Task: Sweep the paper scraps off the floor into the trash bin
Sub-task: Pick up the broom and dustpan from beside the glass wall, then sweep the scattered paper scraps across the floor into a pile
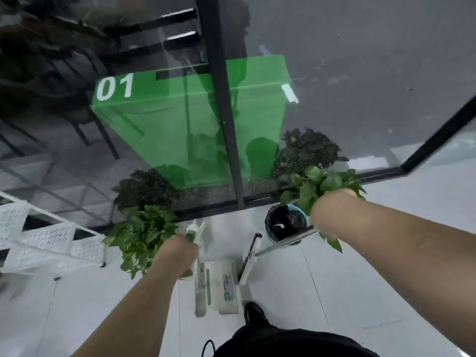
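Observation:
My left hand [177, 256] grips the upright handle of a white dustpan [222, 287] that lies on the pale floor in front of me. My right hand [327, 217] grips the metal shaft of a broom; its white head with black bristles [251, 256] stands just right of the dustpan. A small round trash bin [284, 224] with a black liner and a light blue rim sits beyond the broom, by the glass wall. Something white shows inside the bin. I see no paper scraps on the floor.
A glass wall with black frames [226, 119] runs across ahead, with a green panel marked 01 behind it. Potted leafy plants stand left [141, 235] and right [322, 181] of the bin. A white perforated shelf [46, 240] is at the left. My black shoe [255, 313] is beside the dustpan.

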### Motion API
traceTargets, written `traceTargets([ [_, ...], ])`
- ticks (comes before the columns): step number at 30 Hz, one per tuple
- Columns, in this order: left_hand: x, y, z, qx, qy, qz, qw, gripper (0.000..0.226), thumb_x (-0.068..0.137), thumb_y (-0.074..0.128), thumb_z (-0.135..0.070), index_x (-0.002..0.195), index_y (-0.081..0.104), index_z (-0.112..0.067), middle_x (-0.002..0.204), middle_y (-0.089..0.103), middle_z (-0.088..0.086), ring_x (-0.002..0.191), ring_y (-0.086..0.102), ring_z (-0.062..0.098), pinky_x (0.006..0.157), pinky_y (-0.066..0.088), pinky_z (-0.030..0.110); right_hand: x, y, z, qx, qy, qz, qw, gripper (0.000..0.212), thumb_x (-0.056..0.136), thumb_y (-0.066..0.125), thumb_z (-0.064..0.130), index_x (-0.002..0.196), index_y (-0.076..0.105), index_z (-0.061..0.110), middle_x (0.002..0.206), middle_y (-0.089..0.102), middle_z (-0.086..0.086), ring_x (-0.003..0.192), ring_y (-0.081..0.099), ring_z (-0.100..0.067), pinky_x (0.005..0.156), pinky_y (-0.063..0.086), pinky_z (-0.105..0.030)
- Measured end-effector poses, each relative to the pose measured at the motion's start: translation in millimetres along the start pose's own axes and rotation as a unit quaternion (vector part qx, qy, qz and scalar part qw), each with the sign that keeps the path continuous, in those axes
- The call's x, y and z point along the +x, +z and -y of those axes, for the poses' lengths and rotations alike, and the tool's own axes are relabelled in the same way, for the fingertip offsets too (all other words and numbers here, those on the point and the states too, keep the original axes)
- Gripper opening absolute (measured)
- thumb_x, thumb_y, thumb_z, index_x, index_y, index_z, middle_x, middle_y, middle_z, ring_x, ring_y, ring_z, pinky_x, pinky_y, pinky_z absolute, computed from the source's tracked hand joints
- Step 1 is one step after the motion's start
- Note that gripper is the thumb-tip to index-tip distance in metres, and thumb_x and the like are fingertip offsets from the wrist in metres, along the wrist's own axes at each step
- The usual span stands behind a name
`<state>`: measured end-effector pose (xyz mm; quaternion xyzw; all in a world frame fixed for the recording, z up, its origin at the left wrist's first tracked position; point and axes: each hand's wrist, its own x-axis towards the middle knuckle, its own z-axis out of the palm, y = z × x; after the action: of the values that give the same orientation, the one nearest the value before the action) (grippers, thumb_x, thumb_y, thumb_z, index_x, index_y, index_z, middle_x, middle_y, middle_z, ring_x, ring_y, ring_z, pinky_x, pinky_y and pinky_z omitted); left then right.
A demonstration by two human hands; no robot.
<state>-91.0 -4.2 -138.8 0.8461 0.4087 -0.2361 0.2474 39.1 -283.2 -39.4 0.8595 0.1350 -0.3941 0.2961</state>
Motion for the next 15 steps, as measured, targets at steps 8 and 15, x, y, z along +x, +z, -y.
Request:
traceTargets([
  [8, -74, 34, -86, 0.137, 0.132, 0.021, 0.982, 0.011, 0.081, 0.055, -0.009, 0.082, 0.066, -0.006, 0.063, 0.069, 0.01, 0.052, 0.064, 0.024, 0.05, 0.044, 0.023, -76, 115, -112, -0.052, -0.052, 0.111, 0.991, 0.042, 0.096, 0.064, 0.042, 0.136, 0.06, 0.032, 0.084, 0.056, 0.013, 0.097, 0.053, -0.023, 0.101, 0.048, -0.038],
  [15, -155, 116, -153, 0.22, 0.269, 0.021, 0.937, 0.015, 0.09, 0.055, -0.019, 0.086, 0.063, -0.008, 0.066, 0.066, 0.009, 0.044, 0.056, 0.023, 0.049, 0.043, 0.023, -165, 276, -184, 0.073, 0.008, 0.221, 0.973, 0.013, 0.104, 0.049, 0.039, 0.11, 0.059, 0.036, 0.077, 0.048, 0.009, 0.091, 0.05, -0.022, 0.094, 0.042, -0.034],
])
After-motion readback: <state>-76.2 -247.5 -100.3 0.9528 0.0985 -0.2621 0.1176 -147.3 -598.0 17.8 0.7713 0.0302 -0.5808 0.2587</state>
